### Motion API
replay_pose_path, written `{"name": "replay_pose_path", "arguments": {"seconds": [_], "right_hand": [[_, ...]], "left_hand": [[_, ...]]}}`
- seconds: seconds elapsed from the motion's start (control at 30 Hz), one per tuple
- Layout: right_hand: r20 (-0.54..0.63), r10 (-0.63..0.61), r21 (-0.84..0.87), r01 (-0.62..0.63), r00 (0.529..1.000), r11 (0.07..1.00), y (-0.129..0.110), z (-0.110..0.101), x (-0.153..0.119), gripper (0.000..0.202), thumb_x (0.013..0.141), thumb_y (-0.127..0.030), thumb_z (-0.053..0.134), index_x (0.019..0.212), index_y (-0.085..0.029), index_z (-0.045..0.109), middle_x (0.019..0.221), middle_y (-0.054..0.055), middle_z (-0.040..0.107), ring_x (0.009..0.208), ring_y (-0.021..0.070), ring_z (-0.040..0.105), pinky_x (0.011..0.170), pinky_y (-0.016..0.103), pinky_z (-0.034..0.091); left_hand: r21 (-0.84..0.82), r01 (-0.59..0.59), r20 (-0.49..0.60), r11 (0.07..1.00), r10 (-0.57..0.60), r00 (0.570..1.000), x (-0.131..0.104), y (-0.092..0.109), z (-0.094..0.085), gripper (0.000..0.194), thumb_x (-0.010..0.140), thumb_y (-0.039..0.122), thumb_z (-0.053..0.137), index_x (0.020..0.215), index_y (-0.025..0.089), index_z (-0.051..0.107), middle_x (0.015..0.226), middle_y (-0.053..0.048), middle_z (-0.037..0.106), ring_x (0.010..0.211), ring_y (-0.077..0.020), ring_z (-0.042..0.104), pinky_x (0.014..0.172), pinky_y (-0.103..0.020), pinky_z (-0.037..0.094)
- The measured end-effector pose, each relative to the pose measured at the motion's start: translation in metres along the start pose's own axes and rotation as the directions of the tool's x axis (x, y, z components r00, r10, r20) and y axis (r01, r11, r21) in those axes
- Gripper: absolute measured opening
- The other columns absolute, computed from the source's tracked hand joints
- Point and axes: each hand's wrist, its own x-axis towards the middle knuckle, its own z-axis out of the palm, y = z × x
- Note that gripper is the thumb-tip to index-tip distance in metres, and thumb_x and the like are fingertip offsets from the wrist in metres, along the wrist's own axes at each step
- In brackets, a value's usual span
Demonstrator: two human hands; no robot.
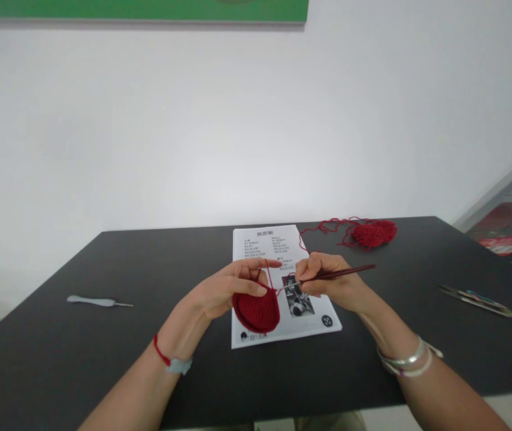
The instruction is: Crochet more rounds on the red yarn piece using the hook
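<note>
My left hand [233, 287] pinches the upper edge of a round red crochet piece [258, 311]. A strand of red yarn runs up over its raised index finger. In my right hand [327, 275] is a crochet hook [345, 272] with a dark red handle, held like a pen. Its thin metal shaft points left, and the tip meets the edge of the piece near my left thumb; whether it sits inside a stitch I cannot tell. Both hands are above a printed pattern sheet [260, 341], which they partly cover.
A loose ball of red yarn [375, 233] lies at the back right, its strand trailing left to the sheet. On the dark table [148, 257] a grey-handled hook [91, 300] rests at left and small metal snips [478, 299] at right. A white wall stands behind.
</note>
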Motion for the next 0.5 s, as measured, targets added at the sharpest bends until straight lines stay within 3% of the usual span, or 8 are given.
{"name": "replay_pose_path", "arguments": {"seconds": [0.13,0.2,0.27,0.37,0.5], "right_hand": [[0.016,0.054,0.166,-0.056,0.998,0.985,0.002,0.003,0.004,0.019,0.067,-0.016,0.077,0.066,-0.016,0.059,0.064,-0.002,0.063,0.045,0.0052,0.047,0.039,0.017,0.033],[-0.020,0.087,0.262,-0.079,0.996,0.962,0.005,0.007,0.006,0.020,0.069,-0.018,0.076,0.066,-0.017,0.057,0.058,-0.003,0.060,0.044,0.0057,0.047,0.036,0.015,0.033],[-0.062,0.120,0.322,-0.094,0.991,0.942,0.008,0.012,0.009,0.021,0.070,-0.020,0.075,0.066,-0.018,0.054,0.055,-0.004,0.059,0.043,0.0067,0.047,0.035,0.016,0.037],[-0.171,0.129,0.321,-0.069,0.977,0.944,0.014,0.021,0.011,0.021,0.072,-0.022,0.073,0.067,-0.019,0.053,0.057,-0.004,0.061,0.046,0.0084,0.052,0.043,0.021,0.050],[-0.333,0.075,0.251,0.012,0.940,0.968,0.018,0.027,0.011,0.018,0.071,-0.022,0.073,0.066,-0.018,0.057,0.059,-0.004,0.062,0.052,0.0089,0.057,0.055,0.023,0.053]], "left_hand": [[0.019,-0.023,-0.015,1.000,0.023,1.000,0.002,-0.001,0.002,0.043,0.061,0.010,0.074,0.103,0.014,0.069,0.066,0.000,0.062,0.052,-0.0078,0.052,0.049,-0.019,0.035],[0.053,-0.109,-0.106,0.993,0.114,0.988,0.004,-0.004,0.006,0.045,0.061,0.011,0.075,0.105,0.014,0.068,0.067,0.001,0.062,0.053,-0.0079,0.052,0.051,-0.020,0.036],[0.129,-0.242,-0.230,0.962,0.267,0.936,0.007,-0.008,0.011,0.050,0.062,0.011,0.075,0.111,0.015,0.064,0.066,0.002,0.062,0.056,-0.0080,0.053,0.055,-0.020,0.037],[0.239,-0.339,-0.337,0.910,0.405,0.850,0.011,-0.014,0.020,0.055,0.066,0.013,0.074,0.119,0.013,0.058,0.064,0.004,0.061,0.058,-0.0088,0.053,0.060,-0.022,0.039],[0.214,-0.321,-0.358,0.923,0.380,0.853,0.013,-0.019,0.024,0.064,0.066,0.016,0.075,0.126,0.012,0.053,0.066,0.003,0.061,0.061,-0.0102,0.054,0.061,-0.023,0.039]]}}
